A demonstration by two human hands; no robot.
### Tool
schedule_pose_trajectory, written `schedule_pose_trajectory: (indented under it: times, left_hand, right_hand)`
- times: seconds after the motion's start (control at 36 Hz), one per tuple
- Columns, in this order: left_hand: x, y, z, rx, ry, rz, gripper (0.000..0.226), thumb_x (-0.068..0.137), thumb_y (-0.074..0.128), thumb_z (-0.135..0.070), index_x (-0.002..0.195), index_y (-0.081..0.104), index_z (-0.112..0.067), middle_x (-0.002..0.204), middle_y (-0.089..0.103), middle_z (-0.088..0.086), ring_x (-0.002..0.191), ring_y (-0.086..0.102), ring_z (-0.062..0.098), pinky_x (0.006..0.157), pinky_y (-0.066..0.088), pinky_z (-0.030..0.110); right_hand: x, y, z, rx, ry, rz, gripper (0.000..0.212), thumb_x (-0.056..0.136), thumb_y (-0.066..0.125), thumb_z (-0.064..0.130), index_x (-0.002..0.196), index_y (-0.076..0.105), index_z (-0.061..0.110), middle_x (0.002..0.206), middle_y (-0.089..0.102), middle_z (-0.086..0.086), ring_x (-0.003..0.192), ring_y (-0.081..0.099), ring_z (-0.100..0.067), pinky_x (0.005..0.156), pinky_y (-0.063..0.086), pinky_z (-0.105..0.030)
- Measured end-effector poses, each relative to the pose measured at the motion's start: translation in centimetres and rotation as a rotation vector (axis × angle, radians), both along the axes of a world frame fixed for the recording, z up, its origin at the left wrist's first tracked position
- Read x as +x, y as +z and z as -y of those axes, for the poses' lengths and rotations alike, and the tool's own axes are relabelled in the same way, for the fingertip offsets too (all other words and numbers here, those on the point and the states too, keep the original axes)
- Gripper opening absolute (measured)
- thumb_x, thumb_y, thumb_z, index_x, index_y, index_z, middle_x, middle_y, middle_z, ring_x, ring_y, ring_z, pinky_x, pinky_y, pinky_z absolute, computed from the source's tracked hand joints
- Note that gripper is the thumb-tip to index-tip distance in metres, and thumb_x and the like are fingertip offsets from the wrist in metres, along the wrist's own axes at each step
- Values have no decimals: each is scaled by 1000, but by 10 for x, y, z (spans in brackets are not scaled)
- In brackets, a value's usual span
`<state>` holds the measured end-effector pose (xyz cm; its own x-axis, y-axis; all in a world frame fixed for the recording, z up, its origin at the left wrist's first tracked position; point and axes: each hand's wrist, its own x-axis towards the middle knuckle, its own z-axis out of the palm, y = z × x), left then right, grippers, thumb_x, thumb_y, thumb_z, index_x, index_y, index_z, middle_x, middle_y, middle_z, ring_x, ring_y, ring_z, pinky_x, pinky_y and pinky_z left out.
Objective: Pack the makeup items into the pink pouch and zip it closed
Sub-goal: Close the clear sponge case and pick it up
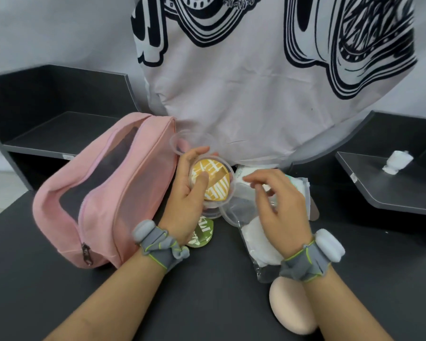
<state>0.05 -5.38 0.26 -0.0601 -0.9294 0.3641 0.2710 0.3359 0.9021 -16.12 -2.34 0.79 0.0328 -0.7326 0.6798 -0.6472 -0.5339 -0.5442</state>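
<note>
Left hand (191, 185) grip holding round yellow puff case (213, 182) beside pink pouch (103, 190); right hand (278, 203) grip wide, fingers spread over clear packet (258, 244) on table (207, 291).

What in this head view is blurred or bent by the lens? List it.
Head view: the right hand is smeared by motion, its fingers soft; the left hand, holding the yellow puff case, is sharper. The wide lens bows the shelves and table edge. Lighting is even and soft, with mild glare on the plastic packet.

Pink pouch (103, 193) blocks left — bare table (207, 291) between forearms.
</note>
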Motion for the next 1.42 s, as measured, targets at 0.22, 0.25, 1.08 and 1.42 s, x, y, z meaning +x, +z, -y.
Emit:
schedule_pose_trajectory:
  times: [0.22,0.25,1.08,1.42]
  left_hand:
    - [0,-3,1,75,-134,-71,38,82,54,-14,110,35,-31,87,67,-11,84,61,10,88,48,42]
    - [-1,-2,0,96,-171,-78,41,82,54,-13,114,36,-31,86,68,-11,83,63,10,85,51,39]
    - [-8,0,-2,262,-327,-271,57,83,57,0,132,32,-17,105,67,6,89,69,14,73,60,30]
    - [-8,1,-5,178,-324,-97,38,97,42,-17,129,50,1,126,62,22,112,62,29,96,53,36]
  right_hand:
    - [1,7,0,361,155,542,27,100,37,18,115,60,17,107,70,-2,91,67,-7,75,51,-21]
    - [2,8,0,372,189,580,28,100,36,17,117,59,16,109,70,-1,94,67,-7,76,51,-21]
    - [1,6,0,388,194,675,28,92,55,9,118,61,13,114,69,-3,106,66,-13,92,54,-29]
    - [1,12,-1,430,240,914,13,81,63,3,93,68,-1,78,75,-11,74,71,-24,68,61,-31]
